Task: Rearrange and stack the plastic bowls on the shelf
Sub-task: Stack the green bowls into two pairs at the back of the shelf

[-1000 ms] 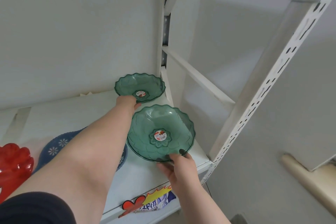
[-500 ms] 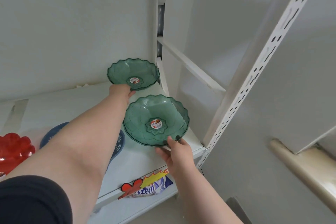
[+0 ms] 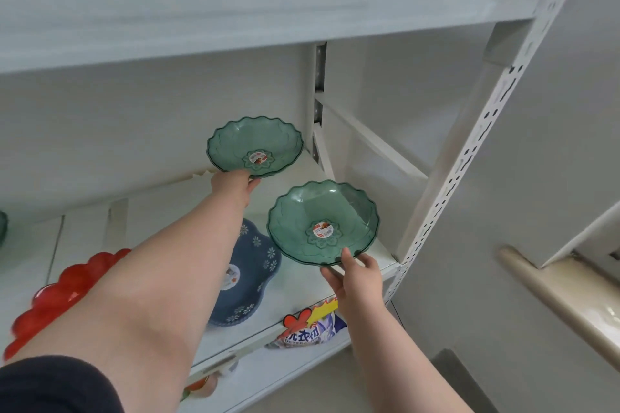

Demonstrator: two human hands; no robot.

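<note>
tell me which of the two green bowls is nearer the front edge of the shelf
The green bowl in the right hand, the nearer green bowl, by the shelf's front right corner. The other green bowl, held by the left hand, is farther back by the wall.

A white metal shelf (image 3: 302, 191) carries the things, with another white board close above it and a slotted upright post (image 3: 469, 151) at its front right corner. A dark blue bowl (image 3: 248, 275) with small white flowers lies on the board near the front edge, right of the middle. A red scalloped bowl (image 3: 63, 288) lies toward the left end, well apart from the blue one. Whether the two green bowls (image 3: 255, 144) (image 3: 322, 221) at the right end touch the board cannot be told. A colourful bag (image 3: 308, 329) lies on the lower shelf under the front edge.
</note>
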